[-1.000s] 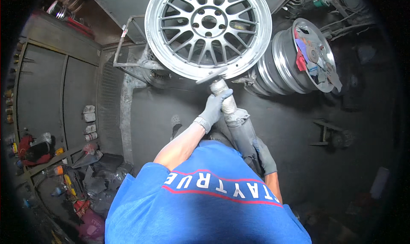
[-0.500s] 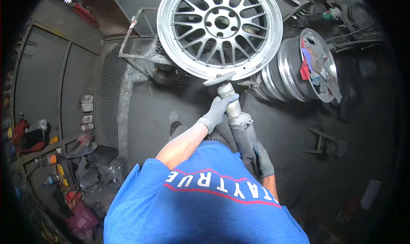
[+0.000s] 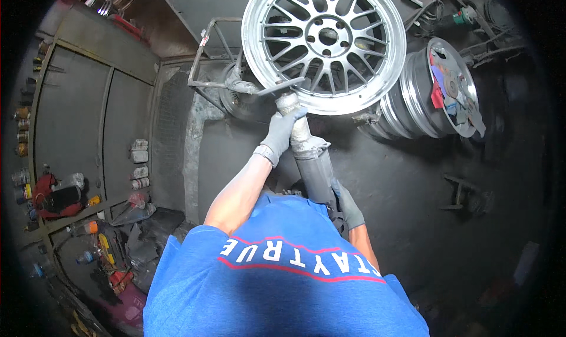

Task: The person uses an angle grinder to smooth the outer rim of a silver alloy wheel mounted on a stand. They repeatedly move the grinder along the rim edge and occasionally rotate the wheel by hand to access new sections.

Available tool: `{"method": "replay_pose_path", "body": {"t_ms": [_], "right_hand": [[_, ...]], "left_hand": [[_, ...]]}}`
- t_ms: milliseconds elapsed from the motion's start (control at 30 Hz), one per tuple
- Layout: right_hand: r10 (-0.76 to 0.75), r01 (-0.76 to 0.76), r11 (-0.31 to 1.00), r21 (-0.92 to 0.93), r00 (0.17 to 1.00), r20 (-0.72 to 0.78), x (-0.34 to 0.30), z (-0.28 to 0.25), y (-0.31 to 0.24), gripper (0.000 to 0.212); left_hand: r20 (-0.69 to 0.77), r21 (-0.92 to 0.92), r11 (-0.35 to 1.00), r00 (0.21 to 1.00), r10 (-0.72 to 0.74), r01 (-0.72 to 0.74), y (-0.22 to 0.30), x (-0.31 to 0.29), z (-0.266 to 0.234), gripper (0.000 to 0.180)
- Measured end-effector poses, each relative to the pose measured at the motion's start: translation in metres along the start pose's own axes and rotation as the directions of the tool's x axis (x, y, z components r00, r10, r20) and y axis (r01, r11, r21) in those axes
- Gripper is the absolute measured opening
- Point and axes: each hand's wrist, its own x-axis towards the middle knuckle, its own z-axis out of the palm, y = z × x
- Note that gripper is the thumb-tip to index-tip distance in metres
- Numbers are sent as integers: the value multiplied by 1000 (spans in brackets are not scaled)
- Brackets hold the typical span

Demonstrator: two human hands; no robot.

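Note:
My gloved left hand [image 3: 278, 135] is wrapped round the pale, taped neck of a large angle grinder [image 3: 316, 176]. Lower down, my gloved right hand [image 3: 349, 208] grips the grinder's dark rear end; its fingertips are partly hidden by the tool. At the tool's far end, a flat grey disc [image 3: 283, 87] sits tilted at the lower left rim of a silver multi-spoke alloy wheel [image 3: 328, 36]. Whether the disc touches the rim or hangs just over it, I cannot tell. The wheel stands face up toward me, ahead of both hands.
A bent metal frame [image 3: 203, 54] stands left of the wheel. To the right, another wheel [image 3: 421, 95] lies on its side with cloths and discs [image 3: 451, 89] on it. Cables [image 3: 492, 30] lie far right. Bottles, bags and cans [image 3: 140, 151] line the left side.
The grinder and both hands have moved left, taking the disc from the wheel's bottom edge to its lower left. The view has shifted, so the wheel appears farther right.

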Motion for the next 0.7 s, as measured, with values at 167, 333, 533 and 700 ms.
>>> {"method": "replay_pose_path", "body": {"t_ms": [167, 333, 533, 700], "right_hand": [[11, -23, 988, 152, 997, 80, 11, -19, 19, 76], [39, -36, 984, 173, 999, -15, -46, -39, -10, 76], [12, 26, 983, 182, 978, -208, -97, -84, -15, 72], [46, -15, 991, 130, 971, -236, -101, -99, -19, 73]], "left_hand": [[-28, 80, 997, 1000, 8, -6, -1, 2, 14, 44], [-2, 15, 1000, 1000, -2, 2, -50, -11, 57, 45], [165, 8, 995, 981, -98, 98, -92, -23, 131, 47], [184, -35, 994, 979, -93, 101, -89, -28, 142, 44]]}}
